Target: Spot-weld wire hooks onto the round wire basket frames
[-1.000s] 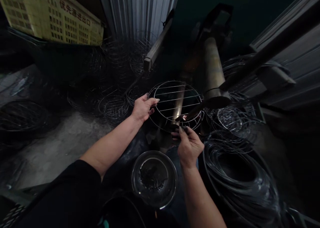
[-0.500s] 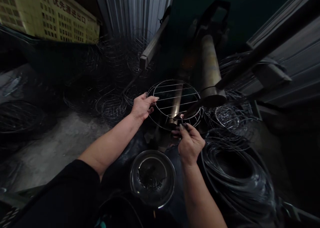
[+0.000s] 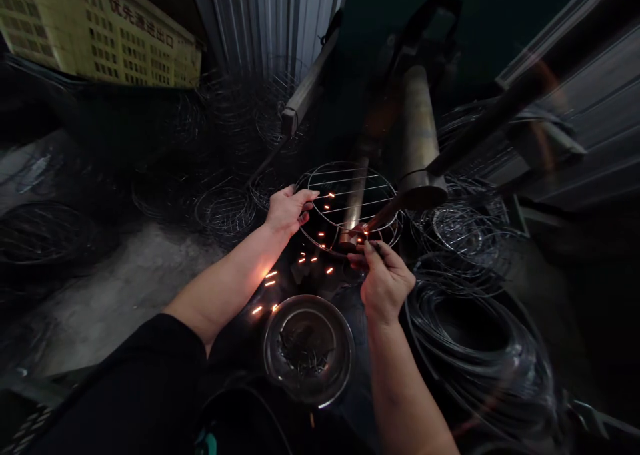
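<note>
Dim workshop clutter is lying all around you, with a corrugated wall (image 3: 270,15) at 12 o'clock and a yellow sign (image 3: 100,35) at 10 o'clock.

Your left hand (image 3: 287,212) is gripping the rack (image 3: 350,190) at its 9 o'clock rim, thumb over the ring and fingers curled beneath. Your right hand (image 3: 385,282) is pinching shut at the rack's 6 o'clock edge. Whether it is pinching the rim itself or a loose bit of wire, you cannot tell in this light. The rack is sitting just ahead of you, tipped slightly toward you, with a dark electrode (image 3: 387,214) touching it near your right fingertips.

Sparks (image 3: 305,260) are scattering from that spot toward 7 o'clock, over your left forearm.

The rack is looking light and stiff: thin round wire, a hoop with straight cross bars. It is likely springy if squeezed, smooth enough to slip, and hot near the electrode. The outer hoop, well away from the glowing point, is looking like the safest hold, with two hands on opposite sides.

Further out, a big cylinder (image 3: 417,135) is rising at 1 o'clock. A metal bowl (image 3: 267,358) is sitting at 6 o'clock, a wire coil (image 3: 500,382) at 4 o'clock, and a pile (image 3: 225,208) of similar racks at 9 o'clock.
</note>
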Tool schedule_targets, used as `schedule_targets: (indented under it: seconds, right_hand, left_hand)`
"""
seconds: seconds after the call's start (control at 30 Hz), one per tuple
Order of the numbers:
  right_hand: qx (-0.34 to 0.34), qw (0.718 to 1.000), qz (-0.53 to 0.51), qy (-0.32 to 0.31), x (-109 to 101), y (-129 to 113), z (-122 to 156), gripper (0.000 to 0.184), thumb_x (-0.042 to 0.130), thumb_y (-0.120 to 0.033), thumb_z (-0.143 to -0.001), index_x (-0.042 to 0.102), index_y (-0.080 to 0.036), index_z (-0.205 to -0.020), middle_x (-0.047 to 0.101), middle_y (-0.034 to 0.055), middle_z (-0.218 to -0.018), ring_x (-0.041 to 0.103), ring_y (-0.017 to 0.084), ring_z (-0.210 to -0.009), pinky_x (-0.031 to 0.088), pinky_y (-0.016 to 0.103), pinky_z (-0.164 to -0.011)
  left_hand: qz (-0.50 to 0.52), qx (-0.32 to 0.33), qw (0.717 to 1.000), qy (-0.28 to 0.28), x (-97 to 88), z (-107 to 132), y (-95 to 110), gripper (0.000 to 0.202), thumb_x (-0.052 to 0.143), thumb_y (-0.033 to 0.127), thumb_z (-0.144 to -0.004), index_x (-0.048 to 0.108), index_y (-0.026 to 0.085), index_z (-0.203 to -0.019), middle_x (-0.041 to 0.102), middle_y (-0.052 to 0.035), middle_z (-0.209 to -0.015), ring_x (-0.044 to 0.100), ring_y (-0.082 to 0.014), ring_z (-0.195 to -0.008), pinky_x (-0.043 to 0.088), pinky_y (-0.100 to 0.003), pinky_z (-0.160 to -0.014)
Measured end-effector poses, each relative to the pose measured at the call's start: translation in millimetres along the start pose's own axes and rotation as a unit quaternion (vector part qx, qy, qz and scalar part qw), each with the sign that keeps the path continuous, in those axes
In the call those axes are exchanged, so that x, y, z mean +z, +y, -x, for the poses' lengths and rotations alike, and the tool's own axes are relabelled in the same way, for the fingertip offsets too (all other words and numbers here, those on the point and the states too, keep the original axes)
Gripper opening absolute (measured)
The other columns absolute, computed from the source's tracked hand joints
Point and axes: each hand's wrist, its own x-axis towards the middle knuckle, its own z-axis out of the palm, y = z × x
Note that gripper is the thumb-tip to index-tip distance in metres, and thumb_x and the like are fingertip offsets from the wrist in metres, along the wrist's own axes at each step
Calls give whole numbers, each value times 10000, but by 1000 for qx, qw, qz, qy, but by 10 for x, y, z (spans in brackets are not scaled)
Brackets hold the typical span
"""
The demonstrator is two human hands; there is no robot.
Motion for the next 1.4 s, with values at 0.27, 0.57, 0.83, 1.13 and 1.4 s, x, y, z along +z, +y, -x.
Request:
schedule_targets:
  seconds: [0.27,0.57,0.83,1.13,1.4]
  right_hand:
    - [27,997,22,-66,-118,-122,175,368,826,-295,-626,575,-186,-872,664,-51,-617,622,134,-425,517,236,-425]
    - [49,992,29,-109,-127,-124,228,313,841,-298,-598,582,-169,-716,603,-57,-571,606,119,-445,501,220,-433]
    - [73,990,67,-102,-227,-124,288,335,851,-310,-593,592,-167,-750,596,-57,-463,572,142,-345,438,212,-352]
    - [46,991,35,-117,-238,-87,289,266,797,-308,-684,639,-144,-821,693,8,-644,652,154,-462,506,237,-453]
    - [66,988,77,-117,-181,-116,211,333,794,-361,-685,552,-178,-823,649,-39,-577,608,139,-408,478,223,-416]
  left_hand:
    - [23,5,1000,12,-9,50,-17,341,765,204,-487,501,177,-702,581,16,-669,530,-84,-538,341,-180,-436]
    - [51,9,998,27,-42,209,-96,375,760,208,-481,490,184,-739,566,40,-659,519,-70,-547,310,-177,-447]
    - [66,3,998,21,-25,302,-128,378,764,202,-492,493,183,-755,565,46,-685,540,-73,-589,328,-184,-461]
    - [70,14,997,17,-13,326,-172,387,780,229,-473,484,188,-719,565,42,-665,538,-81,-585,314,-175,-442]
    - [63,34,997,18,9,320,-181,381,788,248,-481,493,184,-714,562,43,-668,534,-75,-579,324,-160,-427]
